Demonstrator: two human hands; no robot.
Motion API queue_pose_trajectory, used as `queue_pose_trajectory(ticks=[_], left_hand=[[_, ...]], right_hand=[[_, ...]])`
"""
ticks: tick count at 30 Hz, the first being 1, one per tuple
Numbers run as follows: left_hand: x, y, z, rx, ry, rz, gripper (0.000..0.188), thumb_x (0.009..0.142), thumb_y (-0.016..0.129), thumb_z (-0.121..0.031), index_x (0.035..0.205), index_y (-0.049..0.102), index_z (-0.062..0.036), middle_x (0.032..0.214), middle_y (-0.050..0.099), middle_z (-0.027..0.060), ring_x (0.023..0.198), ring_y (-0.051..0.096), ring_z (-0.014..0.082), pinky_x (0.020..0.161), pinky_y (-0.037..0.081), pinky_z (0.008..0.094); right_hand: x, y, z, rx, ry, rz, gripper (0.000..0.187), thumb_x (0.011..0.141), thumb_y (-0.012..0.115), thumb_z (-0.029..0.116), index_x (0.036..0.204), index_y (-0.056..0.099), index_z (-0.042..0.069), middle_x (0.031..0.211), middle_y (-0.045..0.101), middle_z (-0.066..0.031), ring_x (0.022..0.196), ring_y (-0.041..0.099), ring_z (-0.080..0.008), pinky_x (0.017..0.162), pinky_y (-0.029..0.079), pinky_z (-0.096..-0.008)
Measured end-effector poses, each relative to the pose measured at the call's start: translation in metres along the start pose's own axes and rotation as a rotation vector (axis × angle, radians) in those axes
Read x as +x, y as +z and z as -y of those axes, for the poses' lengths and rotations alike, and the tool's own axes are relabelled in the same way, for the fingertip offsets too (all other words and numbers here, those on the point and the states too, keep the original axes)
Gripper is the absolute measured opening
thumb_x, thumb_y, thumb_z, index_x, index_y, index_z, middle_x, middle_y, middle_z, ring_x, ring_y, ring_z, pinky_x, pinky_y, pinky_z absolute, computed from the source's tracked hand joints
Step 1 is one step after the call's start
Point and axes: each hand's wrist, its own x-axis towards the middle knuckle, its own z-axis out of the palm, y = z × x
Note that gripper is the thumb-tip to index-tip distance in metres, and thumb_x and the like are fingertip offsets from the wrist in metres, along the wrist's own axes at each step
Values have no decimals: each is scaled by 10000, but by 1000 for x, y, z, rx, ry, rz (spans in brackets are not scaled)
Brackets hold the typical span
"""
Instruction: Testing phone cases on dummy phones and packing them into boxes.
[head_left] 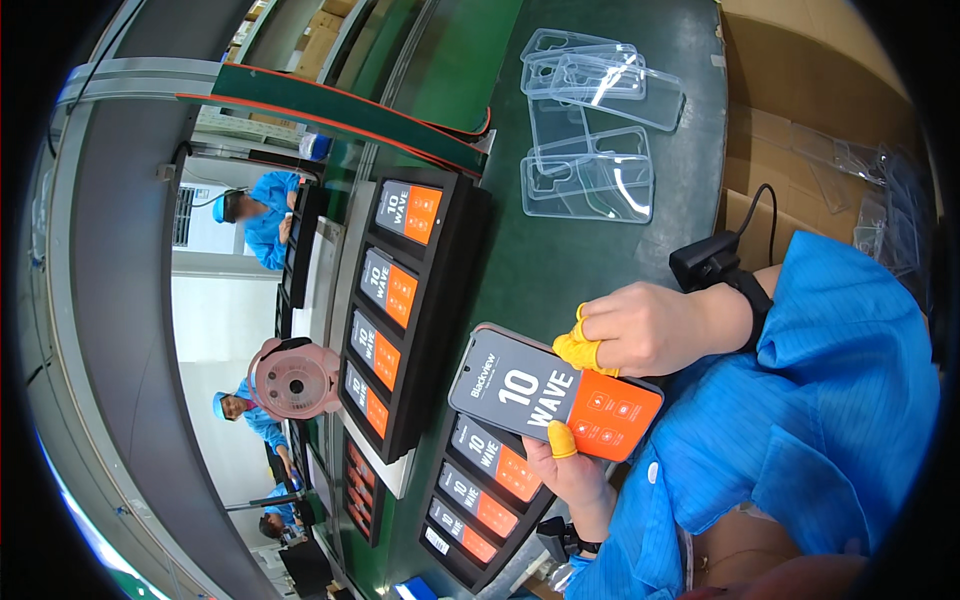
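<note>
Smartphone (540,385), a dark-rimmed rectangle with a printed grey-and-orange front, lies in the left hand (575,478), raised over one end of a black rectangular tray (510,546) on the dark green surface (555,265). The left hand pinches it by one long edge: the thumb, wearing a yellow rubber finger cot (563,441), presses on the printed front, and the other fingers are largely hidden beneath. The right hand (640,332) is half curled at the opposite long edge, its cot-covered fingertips bunched together and touching there; whether they grip anything cannot be told.

The black rectangular tray shows three grey-and-orange printed pieces (480,498). A second, thicker black tray (440,292), farther from the person, carries four similar ones in a row; a round pink fan (298,385) stands just beside its far edge. Clear plastic phone cases (590,190) lie overlapping near the surface's near edge, on the right hand's side. Beyond that edge is an open brown cardboard box (795,60) with clear plastic pieces (895,225) inside.
</note>
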Motion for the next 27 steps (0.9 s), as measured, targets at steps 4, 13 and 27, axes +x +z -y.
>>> queue_pose_trajectory(ticks=[4,13,27], left_hand=[[0,-3,3,30,53,-48,309,840,438,-114,1107,400,37,1033,512,132,916,526,188,809,416,298],[1,-6,5,-74,-68,-135,391,832,403,-213,1129,375,39,1017,507,163,872,547,230,770,440,325],[-4,-9,7,61,-54,-84,374,834,421,-168,1148,372,29,1041,505,136,903,534,208,785,430,300]], right_hand=[[-3,13,5,153,146,-83,112,669,606,69,718,547,-14,696,510,-101,606,523,-235,506,445,-287],[-3,27,-5,1233,864,-34,267,850,480,241,997,512,20,877,544,-17,766,499,-96,681,426,-240],[-5,39,6,1264,1008,-28,290,797,571,250,960,515,16,857,522,-9,799,492,-73,693,418,-213]])
